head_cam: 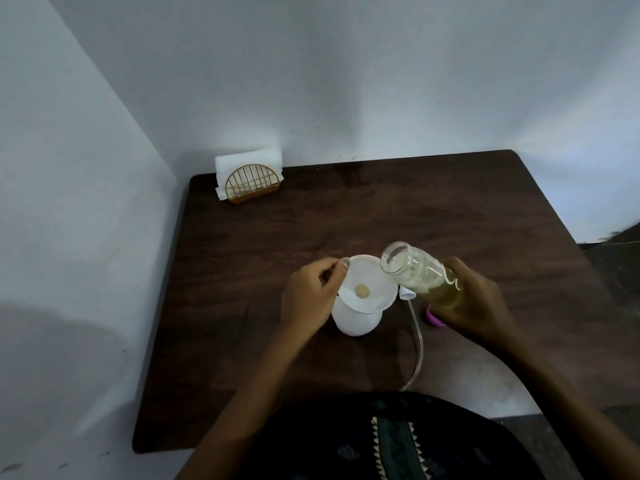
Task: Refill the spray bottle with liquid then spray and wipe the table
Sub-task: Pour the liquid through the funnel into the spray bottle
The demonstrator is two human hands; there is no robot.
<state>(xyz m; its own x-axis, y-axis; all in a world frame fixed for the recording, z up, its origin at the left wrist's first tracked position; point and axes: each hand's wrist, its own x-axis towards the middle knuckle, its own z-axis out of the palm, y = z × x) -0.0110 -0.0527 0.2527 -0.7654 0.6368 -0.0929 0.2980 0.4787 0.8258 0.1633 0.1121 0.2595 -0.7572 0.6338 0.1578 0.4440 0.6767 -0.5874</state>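
L hand (313, 292) pinches white funnel (360, 289) rim atop white spray bottle (356, 320); R hand (474, 299) grips tilted clear bottle (420, 271) (yellowish liquid, foam inside).

ITEM COUNT

Two hands: left hand (311, 296), right hand (474, 303). One white spray bottle (356, 322). One white funnel (472, 289) seated in its neck. One clear refill bottle (420, 271) holding yellowish liquid. One sprayer head with tube (415, 337). One pink cap (434, 318). One napkin holder (250, 183), stocked with white napkins. One dark wooden table (381, 209).
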